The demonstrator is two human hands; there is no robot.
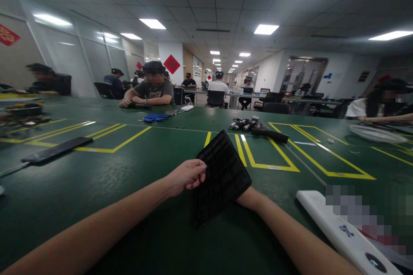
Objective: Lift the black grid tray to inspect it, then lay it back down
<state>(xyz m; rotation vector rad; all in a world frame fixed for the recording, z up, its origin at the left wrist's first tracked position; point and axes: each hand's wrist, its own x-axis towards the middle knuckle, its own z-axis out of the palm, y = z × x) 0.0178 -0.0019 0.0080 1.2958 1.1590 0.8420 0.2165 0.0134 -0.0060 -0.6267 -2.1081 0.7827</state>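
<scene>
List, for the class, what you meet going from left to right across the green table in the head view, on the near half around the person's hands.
Flat dark device → left hand → black compartment tray → black-handled tool → white long box.

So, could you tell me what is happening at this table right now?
A person seated at the green table holds a black compartment tray tilted up off the surface. The left hand grips its left edge; the right hand is hidden behind the tray, so only the forearm shows. Beyond it lie a black-handled tool and some small metal parts, and a white case sits to the right. Other people work further along the table.
</scene>
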